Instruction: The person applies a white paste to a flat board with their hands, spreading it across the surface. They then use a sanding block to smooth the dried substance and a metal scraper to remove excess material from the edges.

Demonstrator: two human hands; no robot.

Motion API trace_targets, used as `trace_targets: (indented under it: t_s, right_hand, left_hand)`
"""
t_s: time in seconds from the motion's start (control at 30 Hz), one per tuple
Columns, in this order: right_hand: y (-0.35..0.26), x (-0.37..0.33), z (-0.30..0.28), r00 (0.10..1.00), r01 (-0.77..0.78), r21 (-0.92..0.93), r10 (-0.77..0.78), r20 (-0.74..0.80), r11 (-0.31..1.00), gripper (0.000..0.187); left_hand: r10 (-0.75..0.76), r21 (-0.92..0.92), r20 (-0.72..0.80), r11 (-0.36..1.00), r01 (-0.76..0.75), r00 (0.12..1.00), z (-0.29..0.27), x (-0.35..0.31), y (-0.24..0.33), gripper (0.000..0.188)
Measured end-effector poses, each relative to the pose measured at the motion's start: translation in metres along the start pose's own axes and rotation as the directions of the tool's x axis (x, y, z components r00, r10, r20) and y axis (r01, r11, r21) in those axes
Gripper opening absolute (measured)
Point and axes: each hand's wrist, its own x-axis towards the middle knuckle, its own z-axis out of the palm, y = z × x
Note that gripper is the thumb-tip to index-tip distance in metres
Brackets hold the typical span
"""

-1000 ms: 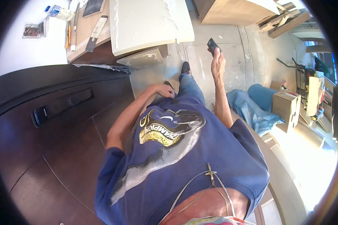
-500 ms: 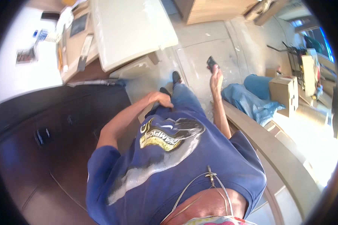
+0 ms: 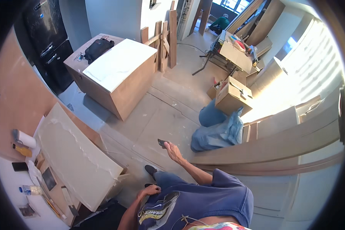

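Observation:
Held out in front of me, my right hand is closed round a small dark, flat object whose exact kind I cannot make out. My left hand hangs beside my left thigh with its fingers curled. Whether it holds anything is hidden. Left of me lies a large pale panel with whitish smears along one edge, neither hand touching it. Beside the panel are a flat-bladed tool, a dark phone and a clear bottle.
Ahead stands a wooden cabinet bearing a white board and a black bag. Blue plastic sacks and a cardboard box are ahead right. Long boards run along my right. Far off, a person in green crouches.
My view has tilted up and turned, bringing the room ahead into sight. My right hand still grips the dark object; my left hand stays low by my thigh.

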Motion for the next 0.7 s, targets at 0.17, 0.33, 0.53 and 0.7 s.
trace_targets:
  t_s: [0.17,0.33,0.53,0.7]
  right_hand:
    - [0.008,0.040,0.021,0.996,0.036,-0.076,-0.030,0.079,0.996,0.054]
    - [-0.032,0.052,0.047,0.949,0.100,0.003,-0.096,0.301,0.995,0.060]
    - [-0.033,0.070,0.076,0.953,0.060,0.283,-0.140,0.270,0.957,0.068]
    - [-0.151,0.082,0.110,0.868,0.304,0.276,-0.384,0.314,0.912,0.071]
  left_hand:
    - [0.180,0.138,0.026,0.974,-0.182,0.983,-0.019,0.015,-0.025,0.034]
    - [0.600,0.307,-0.001,0.762,-0.571,0.800,0.011,0.037,-0.082,0.026]
    - [-0.152,-0.477,-0.232,0.879,0.024,0.961,0.005,-0.032,-0.010,0.035]
    - [-0.121,-0.458,-0.179,0.889,0.026,0.976,0.033,-0.010,-0.062,0.037]
